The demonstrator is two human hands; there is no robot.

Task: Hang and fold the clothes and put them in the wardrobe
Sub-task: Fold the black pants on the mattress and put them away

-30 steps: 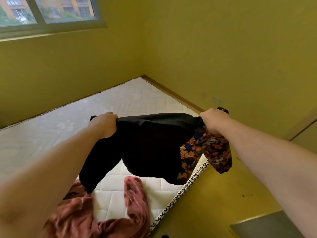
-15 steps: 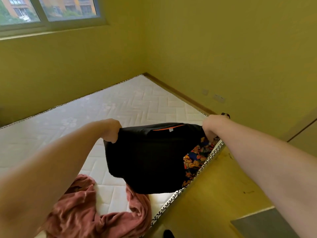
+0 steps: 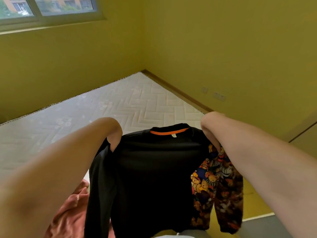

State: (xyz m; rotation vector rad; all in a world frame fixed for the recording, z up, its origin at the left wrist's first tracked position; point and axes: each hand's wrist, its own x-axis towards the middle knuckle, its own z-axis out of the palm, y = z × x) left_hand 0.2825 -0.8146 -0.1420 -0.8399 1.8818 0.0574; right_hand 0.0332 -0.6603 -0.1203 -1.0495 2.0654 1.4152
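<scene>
Over the mattress (image 3: pixel 137 103), my left hand (image 3: pixel 114 134) and right hand (image 3: pixel 211 133) each tight on a shoulder of the black sweatshirt (image 3: pixel 154 169).

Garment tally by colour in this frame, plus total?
black sweatshirt with orange neck lining and one bear-print sleeve, gripped at the shoulders by the left hand and right hand: 1
dusty pink crumpled garment, on the white quilted mattress: 1
Total: 2

Beyond the grip: open mattress (image 3: pixel 137 103) surface, unobstructed to the walls (image 3: pixel 223 48). Below the left hand (image 3: pixel 115 133): pink garment (image 3: pixel 68 213) heaped, partly behind the hanging sweatshirt (image 3: pixel 151 169).
</scene>
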